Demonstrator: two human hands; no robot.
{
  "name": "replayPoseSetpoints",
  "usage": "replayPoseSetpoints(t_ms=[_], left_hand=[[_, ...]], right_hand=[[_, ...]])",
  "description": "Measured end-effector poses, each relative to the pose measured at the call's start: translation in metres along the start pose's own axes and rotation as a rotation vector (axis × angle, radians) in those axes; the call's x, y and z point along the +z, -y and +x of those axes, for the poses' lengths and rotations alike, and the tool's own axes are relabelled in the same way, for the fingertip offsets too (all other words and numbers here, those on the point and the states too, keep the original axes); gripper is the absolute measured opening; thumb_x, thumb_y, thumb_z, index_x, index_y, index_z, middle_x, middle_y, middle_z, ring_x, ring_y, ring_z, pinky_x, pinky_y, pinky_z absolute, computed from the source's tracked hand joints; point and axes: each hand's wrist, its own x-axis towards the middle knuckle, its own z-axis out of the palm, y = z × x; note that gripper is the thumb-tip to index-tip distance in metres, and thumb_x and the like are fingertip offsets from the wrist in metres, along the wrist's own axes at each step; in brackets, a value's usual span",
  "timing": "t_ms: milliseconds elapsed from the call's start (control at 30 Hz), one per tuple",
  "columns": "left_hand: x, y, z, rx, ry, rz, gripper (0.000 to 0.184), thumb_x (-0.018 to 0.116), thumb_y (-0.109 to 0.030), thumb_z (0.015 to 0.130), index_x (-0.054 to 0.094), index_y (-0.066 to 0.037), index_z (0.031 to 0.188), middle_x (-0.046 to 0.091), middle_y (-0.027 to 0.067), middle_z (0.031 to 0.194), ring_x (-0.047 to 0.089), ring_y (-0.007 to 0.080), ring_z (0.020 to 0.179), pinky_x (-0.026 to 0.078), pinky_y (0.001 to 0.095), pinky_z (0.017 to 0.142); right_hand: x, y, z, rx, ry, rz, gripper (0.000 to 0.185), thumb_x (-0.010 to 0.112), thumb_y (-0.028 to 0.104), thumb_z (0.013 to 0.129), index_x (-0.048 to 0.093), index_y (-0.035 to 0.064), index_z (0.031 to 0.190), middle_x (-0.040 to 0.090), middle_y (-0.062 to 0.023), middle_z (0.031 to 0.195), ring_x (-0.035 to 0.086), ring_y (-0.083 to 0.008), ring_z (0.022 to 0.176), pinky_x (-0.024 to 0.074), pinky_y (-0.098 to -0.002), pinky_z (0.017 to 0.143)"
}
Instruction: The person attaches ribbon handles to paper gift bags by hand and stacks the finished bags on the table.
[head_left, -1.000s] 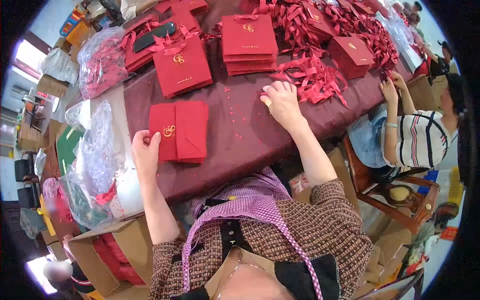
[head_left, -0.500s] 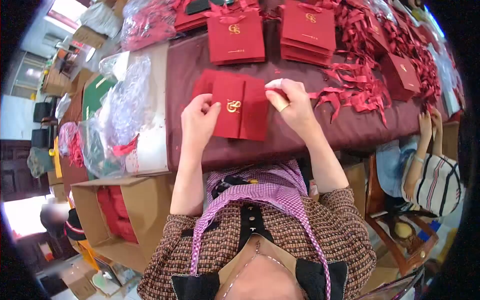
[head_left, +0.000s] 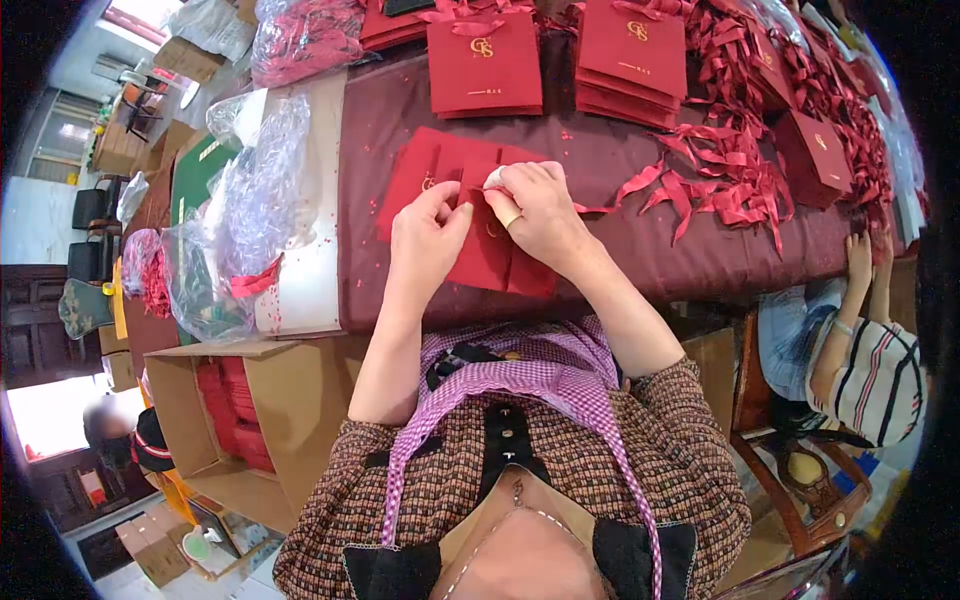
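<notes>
Several red paper bags (head_left: 500,262) with gold lettering lie flat and fanned on the dark red tablecloth. Over them, my left hand (head_left: 430,235) is closed, thumb and fingertips together at a bag's upper edge; what it pinches is hidden. Close beside it on the right, my right hand (head_left: 535,210) pinches a red ribbon (head_left: 597,209), whose tail trails out to the right. A white covering is on one of its fingertips and a yellow band on its thumb. Loose red ribbons (head_left: 715,185) lie further right.
Stacks of red bags (head_left: 485,65) (head_left: 630,60) stand at the back. Clear plastic bags (head_left: 262,190) lie at the left. An open cardboard box (head_left: 300,420) with red contents is below the table's left part. A co-worker in a striped top (head_left: 875,380) sits at the right.
My hands have come together over the flat bags, and a ribbon now trails from my right hand. The lower red bag has shifted and tilted. Earlier, my right hand was at the loose ribbons.
</notes>
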Motion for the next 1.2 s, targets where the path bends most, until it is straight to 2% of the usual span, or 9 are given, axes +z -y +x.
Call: replayPoseSetpoints(t_ms=[233, 433, 500, 533, 600, 700, 900, 1067, 1200], left_hand=[[0.011, 0.011, 0.007, 0.022, -0.025, 0.068, 0.022, 0.069, -0.008, 0.081, 0.065, 0.004, 0.099, 0.059, 0.0032, 0.067, 0.052, 0.0070, 0.062, 0.046, 0.0258, 0.058], [0.011, 0.012, 0.005, 0.025, -0.054, -0.019, 0.017, 0.068, -0.004, 0.081, 0.064, 0.003, 0.097, 0.060, 0.0006, 0.072, 0.052, 0.0058, 0.065, 0.045, 0.0237, 0.058], [0.011, 0.006, 0.004, 0.049, -0.091, -0.076, 0.018, 0.068, -0.005, 0.080, 0.065, 0.002, 0.096, 0.064, 0.0095, 0.069, 0.061, 0.0165, 0.061, 0.048, 0.0311, 0.058], [0.011, 0.005, 0.003, 0.049, -0.091, -0.077, 0.018, 0.068, -0.005, 0.080, 0.065, 0.002, 0.096, 0.064, 0.0095, 0.069, 0.061, 0.0165, 0.061, 0.048, 0.0311, 0.058], [0.011, 0.003, 0.002, 0.042, -0.059, -0.181, 0.017, 0.066, -0.002, 0.080, 0.065, 0.002, 0.097, 0.061, 0.0049, 0.066, 0.055, 0.0086, 0.059, 0.046, 0.0265, 0.054], [0.010, -0.002, -0.001, 0.019, -0.042, -0.217, 0.017, 0.065, -0.001, 0.080, 0.065, 0.002, 0.097, 0.058, 0.0022, 0.064, 0.051, 0.0051, 0.058, 0.043, 0.0241, 0.053], [0.011, -0.003, -0.004, 0.068, -0.064, -0.251, 0.017, 0.064, 0.003, 0.081, 0.065, 0.002, 0.098, 0.056, 0.0000, 0.065, 0.050, 0.0050, 0.059, 0.043, 0.0228, 0.053], [0.012, -0.010, -0.008, 0.150, -0.058, -0.209, 0.020, 0.063, 0.004, 0.082, 0.065, 0.003, 0.101, 0.058, 0.0018, 0.071, 0.053, 0.0057, 0.064, 0.045, 0.0221, 0.057], [0.015, -0.017, -0.011, 0.183, -0.037, -0.238, 0.019, 0.061, 0.004, 0.085, 0.064, 0.006, 0.103, 0.061, 0.0021, 0.074, 0.055, 0.0063, 0.067, 0.046, 0.0217, 0.059]], right_hand=[[-0.005, 0.001, -0.001, 0.009, 0.068, 0.027, 0.009, 0.062, 0.016, 0.086, 0.059, 0.0081, 0.088, 0.063, -0.0076, 0.082, 0.060, -0.0254, 0.085, 0.0369, -0.0392, 0.083], [-0.009, -0.001, -0.003, 0.030, 0.001, 0.021, 0.006, 0.064, 0.012, 0.084, 0.060, 0.0074, 0.086, 0.062, -0.0061, 0.081, 0.060, -0.0230, 0.083, 0.0367, -0.0360, 0.084], [-0.010, 0.001, -0.003, 0.011, 0.007, -0.015, 0.007, 0.064, 0.012, 0.084, 0.060, 0.0073, 0.084, 0.062, -0.0061, 0.080, 0.060, -0.0232, 0.082, 0.0370, -0.0359, 0.083], [-0.010, 0.002, -0.002, 0.011, 0.007, -0.016, 0.007, 0.064, 0.012, 0.084, 0.060, 0.0073, 0.084, 0.062, -0.0061, 0.080, 0.060, -0.0232, 0.082, 0.0370, -0.0359, 0.083], [-0.009, 0.003, -0.001, -0.007, -0.009, 0.003, 0.008, 0.062, 0.014, 0.086, 0.057, 0.0072, 0.083, 0.061, -0.0079, 0.079, 0.060, -0.0255, 0.082, 0.0368, -0.0390, 0.082], [-0.007, 0.003, -0.001, -0.007, -0.012, 0.003, 0.008, 0.061, 0.013, 0.086, 0.057, 0.0069, 0.083, 0.061, -0.0080, 0.079, 0.060, -0.0255, 0.081, 0.0368, -0.0392, 0.081], [-0.008, 0.008, 0.002, -0.063, -0.007, -0.065, 0.008, 0.062, 0.013, 0.083, 0.057, 0.0073, 0.082, 0.060, -0.0084, 0.077, 0.059, -0.0253, 0.078, 0.0374, -0.0397, 0.080], [-0.015, 0.017, 0.005, -0.244, 0.000, -0.407, 0.010, 0.061, 0.015, 0.075, 0.053, 0.0092, 0.074, 0.056, -0.0075, 0.070, 0.057, -0.0252, 0.072, 0.0382, -0.0401, 0.077], [-0.021, 0.022, 0.002, -0.172, -0.083, -0.302, 0.011, 0.064, 0.011, 0.075, 0.053, 0.0080, 0.076, 0.056, -0.0079, 0.071, 0.058, -0.0248, 0.073, 0.0387, -0.0385, 0.078]])
